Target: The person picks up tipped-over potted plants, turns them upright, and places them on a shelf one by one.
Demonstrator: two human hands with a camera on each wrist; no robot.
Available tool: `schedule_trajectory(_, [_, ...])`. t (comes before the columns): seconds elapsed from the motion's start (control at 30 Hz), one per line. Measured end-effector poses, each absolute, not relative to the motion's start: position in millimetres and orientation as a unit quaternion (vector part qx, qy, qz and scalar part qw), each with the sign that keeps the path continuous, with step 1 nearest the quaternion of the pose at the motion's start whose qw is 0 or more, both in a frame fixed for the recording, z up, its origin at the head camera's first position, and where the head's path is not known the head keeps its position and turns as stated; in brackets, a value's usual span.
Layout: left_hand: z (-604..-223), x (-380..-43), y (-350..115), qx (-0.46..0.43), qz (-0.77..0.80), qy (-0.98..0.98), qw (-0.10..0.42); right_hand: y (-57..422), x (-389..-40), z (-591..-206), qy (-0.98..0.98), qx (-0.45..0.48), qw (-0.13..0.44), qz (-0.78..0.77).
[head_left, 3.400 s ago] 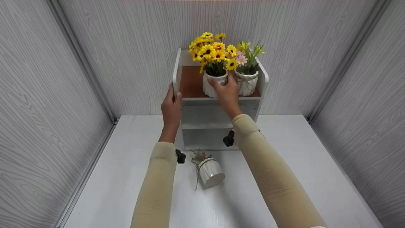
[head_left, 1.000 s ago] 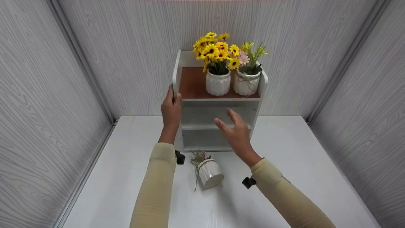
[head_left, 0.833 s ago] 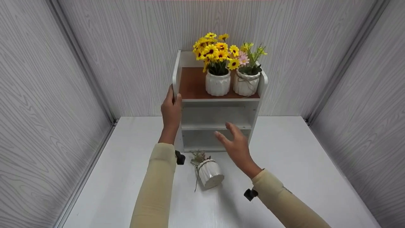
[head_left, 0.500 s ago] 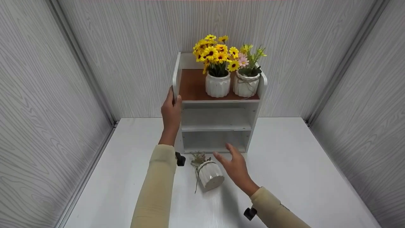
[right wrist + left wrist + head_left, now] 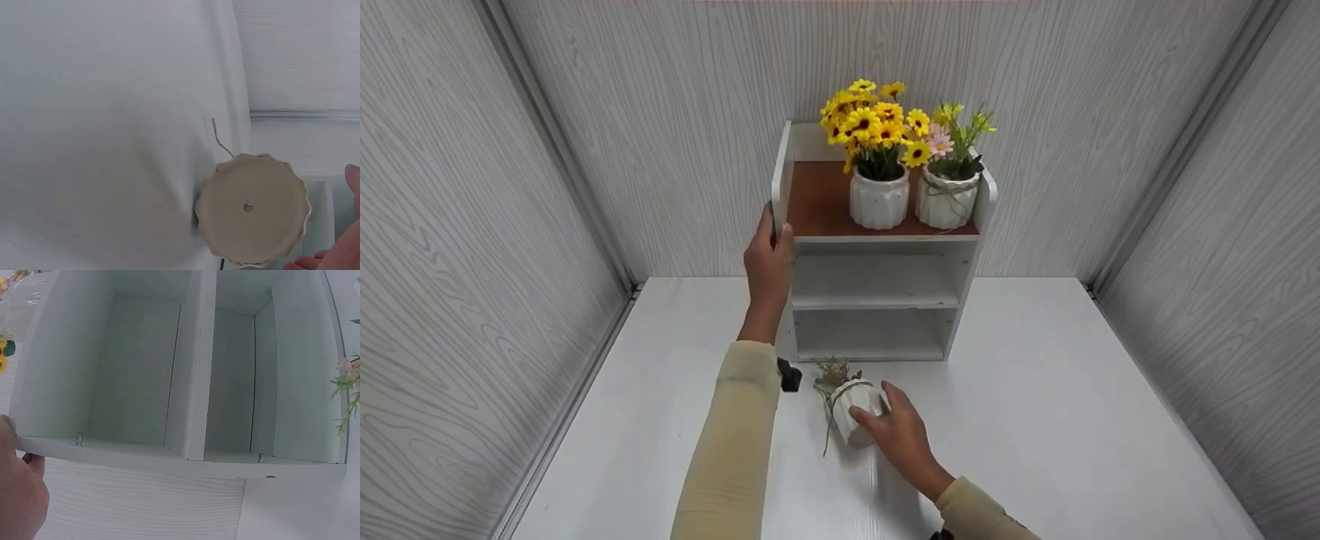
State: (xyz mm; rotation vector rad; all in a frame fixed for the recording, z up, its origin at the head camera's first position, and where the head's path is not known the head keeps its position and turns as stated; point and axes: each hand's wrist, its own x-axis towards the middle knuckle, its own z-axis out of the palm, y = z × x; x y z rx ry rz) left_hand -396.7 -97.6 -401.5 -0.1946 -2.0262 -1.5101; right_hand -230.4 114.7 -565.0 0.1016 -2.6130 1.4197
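Note:
In the head view my left hand (image 5: 769,270) grips the upper left side panel of a white shelf unit (image 5: 876,306), thumb in front and fingers behind. The left wrist view shows that hand (image 5: 19,489) at the unit's edge. My right hand (image 5: 904,439) is at a white fluted flowerpot (image 5: 846,421) lying on its side on the table, its thumb and fingers spread about the base end. Twine rings this pot and small dried-looking flowers stick out. The right wrist view faces the pot's scalloped base (image 5: 253,216), with the hand's fingers apart beyond it.
On the shelf's brown top stand a white pot of yellow sunflowers (image 5: 879,201) and, to its right, a twine-tied pot with pink and yellow flowers (image 5: 946,201). The white table (image 5: 1050,390) is bounded by grey wood-grain walls (image 5: 1207,247).
My right hand has left the sunflower pot on the shelf top and come down to the lying pot. The sunflower pot stands slightly further right than before. My left hand stays on the shelf.

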Motion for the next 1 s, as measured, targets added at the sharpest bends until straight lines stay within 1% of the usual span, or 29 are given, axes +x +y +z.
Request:
schedule_trajectory(0.07, [-401.3, -396.5, -97.6, -0.071, -0.569, -0.763, 0.299, 112.9, -230.3, -571.0, -0.883, 0.037, 0.087, 0.461])
schedule_trajectory(0.27, [-401.0, -396.7, -98.0, -0.073, -0.566, -0.763, 0.305, 110.5, -230.5, -582.4, -0.894, 0.029, 0.065, 0.442])
schedule_trajectory(0.37, [-401.2, -398.1, -98.7, -0.076, -0.56, -0.764, 0.311, 110.6, -231.4, -584.9, -0.897, 0.022, 0.056, 0.438])
schedule_trajectory(0.57, [-401.2, -398.1, -98.0, -0.069, -0.56, -0.768, 0.304, 114.6, -233.9, -585.3, -0.893, 0.025, 0.031, 0.448])
schedule_trajectory(0.8, [-401.7, -399.5, -97.1, -0.067, -0.558, -0.769, 0.305, 126.8, -246.4, -580.6, -0.895, 0.06, -0.008, 0.443])
schedule_trajectory(1.0, [-402.7, -398.7, -98.2, -0.069, -0.565, -0.764, 0.306, 128.3, -259.1, -571.4, -0.912, 0.095, -0.014, 0.398])
